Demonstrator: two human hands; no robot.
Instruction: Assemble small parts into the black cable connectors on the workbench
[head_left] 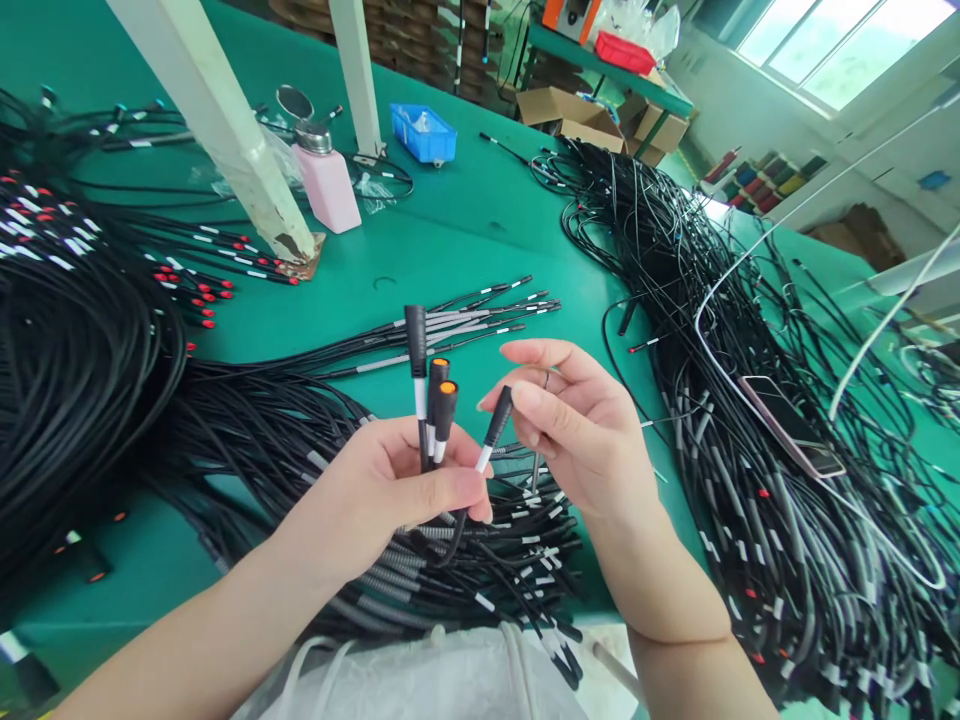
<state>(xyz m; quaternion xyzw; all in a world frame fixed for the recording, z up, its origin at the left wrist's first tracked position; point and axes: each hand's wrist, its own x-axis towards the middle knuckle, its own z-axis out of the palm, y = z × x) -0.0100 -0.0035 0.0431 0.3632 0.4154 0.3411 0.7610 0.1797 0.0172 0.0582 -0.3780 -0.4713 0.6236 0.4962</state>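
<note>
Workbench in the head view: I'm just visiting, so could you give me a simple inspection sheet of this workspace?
Surface: green table, with cables heaped at left, right and front.
Work pieces: four black plugs held up at the centre, two showing orange ends; three stand nearly upright, one tilts.
Clutter: pink bottle, blue tray, and a phone lying on the right-hand cables.
Left hand: closed around the cables just below the upright plugs.
Right hand: fingertips at the tilted plug; whether they grip it is unclear.
Cables: red-tipped black bundle at left; tangled pile at right, crossed by a white cord.
Surroundings: white posts, cardboard boxes and a window.
</note>
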